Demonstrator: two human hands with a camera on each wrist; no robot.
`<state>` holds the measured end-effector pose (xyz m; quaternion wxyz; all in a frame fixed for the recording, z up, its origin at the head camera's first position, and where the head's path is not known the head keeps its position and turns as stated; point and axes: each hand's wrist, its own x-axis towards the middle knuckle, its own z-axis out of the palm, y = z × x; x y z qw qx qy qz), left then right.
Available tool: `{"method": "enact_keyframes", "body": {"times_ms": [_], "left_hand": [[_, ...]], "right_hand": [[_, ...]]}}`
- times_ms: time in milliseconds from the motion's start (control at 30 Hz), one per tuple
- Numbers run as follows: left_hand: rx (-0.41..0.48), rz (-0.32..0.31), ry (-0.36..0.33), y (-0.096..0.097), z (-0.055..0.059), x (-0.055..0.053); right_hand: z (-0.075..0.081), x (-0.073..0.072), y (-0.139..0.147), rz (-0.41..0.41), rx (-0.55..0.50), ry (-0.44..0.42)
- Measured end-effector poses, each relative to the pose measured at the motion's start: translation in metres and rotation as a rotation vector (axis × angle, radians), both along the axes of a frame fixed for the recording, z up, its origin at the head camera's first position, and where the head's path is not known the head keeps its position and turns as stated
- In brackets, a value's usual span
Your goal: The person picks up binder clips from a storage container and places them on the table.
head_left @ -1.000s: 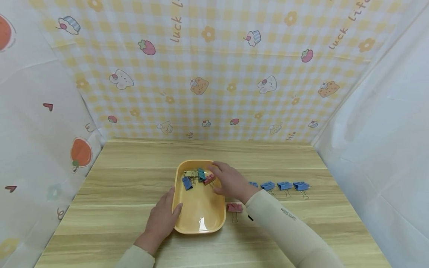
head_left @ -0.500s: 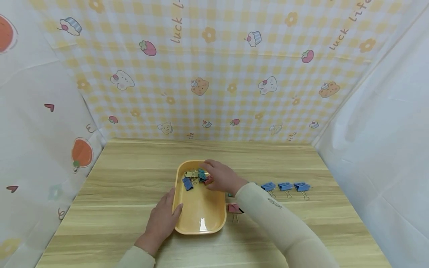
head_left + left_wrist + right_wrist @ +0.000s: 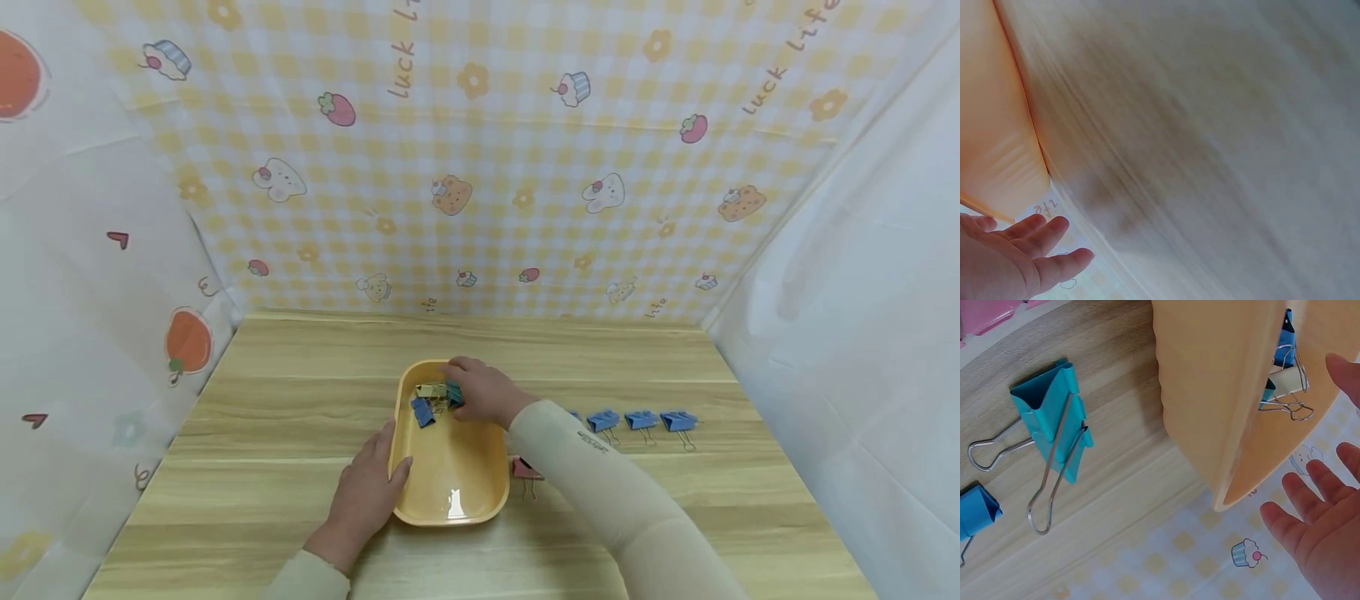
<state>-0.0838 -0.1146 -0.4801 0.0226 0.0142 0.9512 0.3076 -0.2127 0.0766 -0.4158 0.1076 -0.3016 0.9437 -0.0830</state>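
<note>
A yellow-orange plastic tray (image 3: pixel 450 479) holds a yellow binder clip (image 3: pixel 431 390), a blue binder clip (image 3: pixel 423 412) and a teal binder clip (image 3: pixel 454 396) near its far end. My left hand (image 3: pixel 363 486) rests along the tray's left side, thumb at the rim; the left wrist view shows its fingers loosely extended. Over the far right part of the tray is my right hand (image 3: pixel 483 394), its fingertips close to the teal clip. In the right wrist view those fingers are spread, with nothing visible between them. A red clip from earlier is hidden beneath this hand.
Several blue binder clips (image 3: pixel 641 419) lie in a row on the wooden table (image 3: pixel 300 367) to the right. A pink-red clip (image 3: pixel 527 469) is beside the tray, partly covered by the right sleeve. Another teal clip (image 3: pixel 1050 422) lies outside the tray. A patterned cloth (image 3: pixel 480 167) stands behind.
My right hand has moved left and deeper over the tray, from its right rim toward the teal clip, covering the red clip. The left hand stays at the tray's side.
</note>
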Motion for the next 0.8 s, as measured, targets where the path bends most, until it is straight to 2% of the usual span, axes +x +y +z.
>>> {"method": "enact_keyframes", "body": {"times_ms": [633,800], "left_hand": [[-0.001,0.003,0.016,0.000,-0.001,0.000],[0.003,0.008,0.016,0.001,-0.001,0.000]], "right_hand": [[-0.006,-0.011,-0.018,-0.059,0.133,-0.084],[-0.009,-0.014,-0.023,-0.048,0.149,-0.076]]}}
